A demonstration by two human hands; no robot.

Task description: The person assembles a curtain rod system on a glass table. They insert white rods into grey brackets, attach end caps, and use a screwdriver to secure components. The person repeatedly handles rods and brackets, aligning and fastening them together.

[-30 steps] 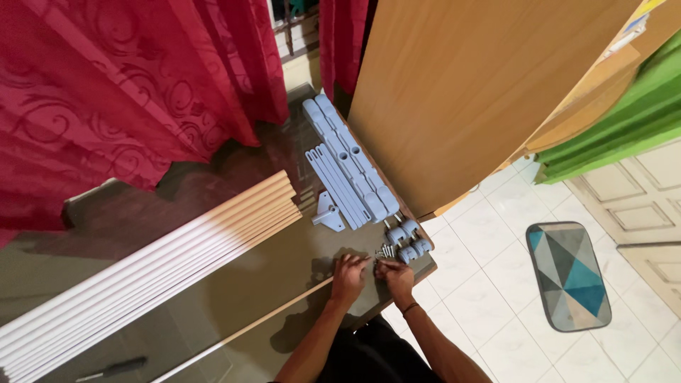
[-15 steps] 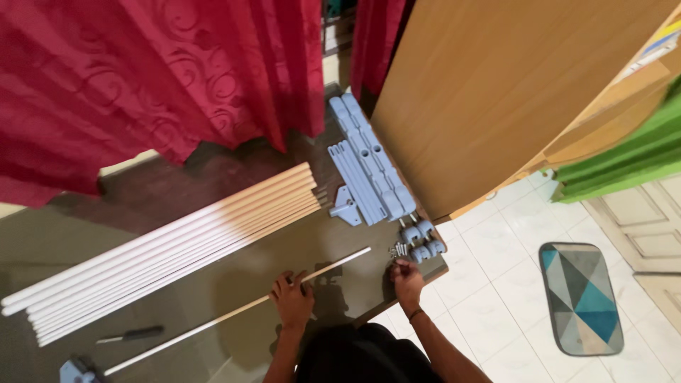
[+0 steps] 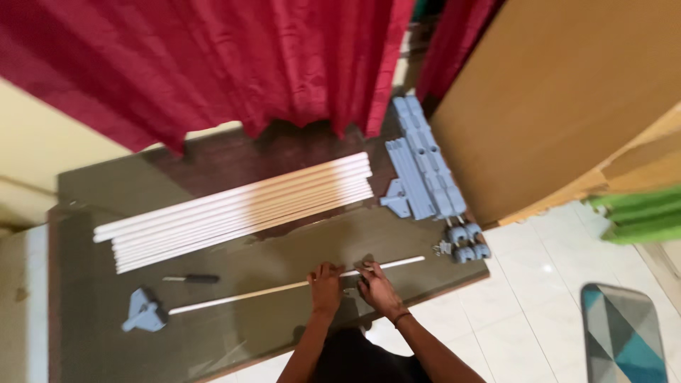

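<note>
A single long white rod [image 3: 241,295] lies across a dark mat [image 3: 85,206] on the floor, its left end in a grey plastic foot piece [image 3: 144,314]. My left hand [image 3: 325,286] and my right hand [image 3: 374,286] rest side by side on the rod near its right half, fingers curled over it. A bundle of several more white rods [image 3: 241,206] lies parallel a little farther away. Whether either hand fully grips the rod is blurred.
Grey plastic bracket strips [image 3: 423,164] and small grey caster wheels [image 3: 464,243] lie at the mat's right end. A small dark screwdriver [image 3: 193,279] lies left of my hands. Red curtains [image 3: 234,64] hang behind; a wooden panel [image 3: 560,92] leans right; a patterned rug [image 3: 628,333] lies on white tiles.
The view swung left, bringing the grey foot piece into sight. My hands moved from the small parts by the casters to the single rod, my left reaching it first.
</note>
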